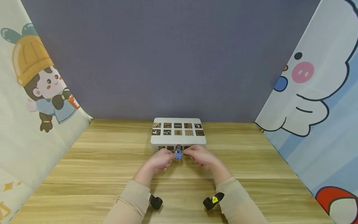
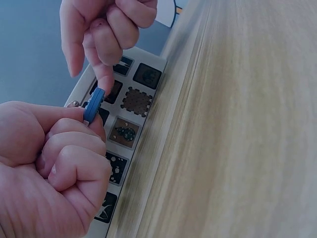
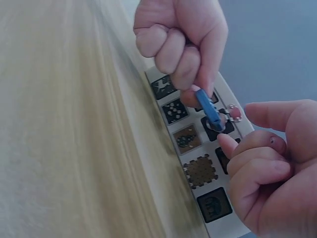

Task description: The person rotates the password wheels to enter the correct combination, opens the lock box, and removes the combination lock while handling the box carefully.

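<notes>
A small blue padlock [image 1: 178, 154] is at the front of a white box [image 1: 179, 139] covered in square pictures, its shackle right by the metal clasp [image 3: 234, 114]. My left hand [image 1: 162, 160] pinches one side of the padlock between thumb and index finger, the other fingers folded in. From the other side comes my right hand [image 1: 202, 155]. In the right wrist view, the right index fingertip reaches the end of the blue padlock body [image 3: 210, 109]. The right thumb stands apart, and the remaining fingers are curled.
The box stands on a wood-grain table [image 1: 112, 174], near a dark grey back panel [image 1: 173, 62]. Cartoon-printed sheets [image 1: 321, 74] rise at both sides. A black strap mount [image 1: 155, 202] sits on the left wrist and another [image 1: 213, 201] on the right.
</notes>
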{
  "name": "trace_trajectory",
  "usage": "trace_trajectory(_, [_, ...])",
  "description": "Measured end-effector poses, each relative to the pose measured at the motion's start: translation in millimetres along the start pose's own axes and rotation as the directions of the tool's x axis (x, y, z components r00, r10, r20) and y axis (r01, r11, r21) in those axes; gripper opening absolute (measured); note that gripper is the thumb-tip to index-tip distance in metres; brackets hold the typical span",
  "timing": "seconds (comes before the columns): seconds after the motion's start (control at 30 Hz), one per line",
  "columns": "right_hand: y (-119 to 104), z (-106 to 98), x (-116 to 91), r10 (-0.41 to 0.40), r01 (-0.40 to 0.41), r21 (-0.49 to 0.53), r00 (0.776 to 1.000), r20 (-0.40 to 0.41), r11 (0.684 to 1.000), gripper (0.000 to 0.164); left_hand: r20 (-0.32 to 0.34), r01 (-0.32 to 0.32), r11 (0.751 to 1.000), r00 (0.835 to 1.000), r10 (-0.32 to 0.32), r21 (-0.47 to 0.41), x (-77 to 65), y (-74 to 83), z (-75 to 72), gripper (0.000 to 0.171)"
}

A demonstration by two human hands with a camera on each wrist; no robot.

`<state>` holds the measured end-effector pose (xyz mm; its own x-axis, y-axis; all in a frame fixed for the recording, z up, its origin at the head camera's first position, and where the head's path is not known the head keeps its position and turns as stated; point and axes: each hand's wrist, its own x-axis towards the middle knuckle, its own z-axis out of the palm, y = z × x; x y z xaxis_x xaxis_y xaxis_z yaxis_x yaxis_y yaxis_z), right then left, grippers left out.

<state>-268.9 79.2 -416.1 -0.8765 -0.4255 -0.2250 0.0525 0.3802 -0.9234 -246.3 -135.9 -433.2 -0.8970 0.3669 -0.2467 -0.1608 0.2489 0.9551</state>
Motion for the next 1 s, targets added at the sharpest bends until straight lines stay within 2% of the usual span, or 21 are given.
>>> trace_trajectory(0.57, [3.6, 17.7, 3.7, -0.01, 0.008, 0.038, 0.999, 0.054, 0.999, 0.027, -0.007, 0.0, 1.0, 1.0, 0.0, 0.005, 0.3, 0.6, 1.1, 0.032])
trace_trajectory(1.0, [6.5, 22.8, 7.4, 0.017, -0.022, 0.084, 0.998, 0.052, 0.996, 0.031, -0.012, -0.002, 1.0, 1.0, 0.002, 0.006, 0.1, 0.7, 2.1, 0.032])
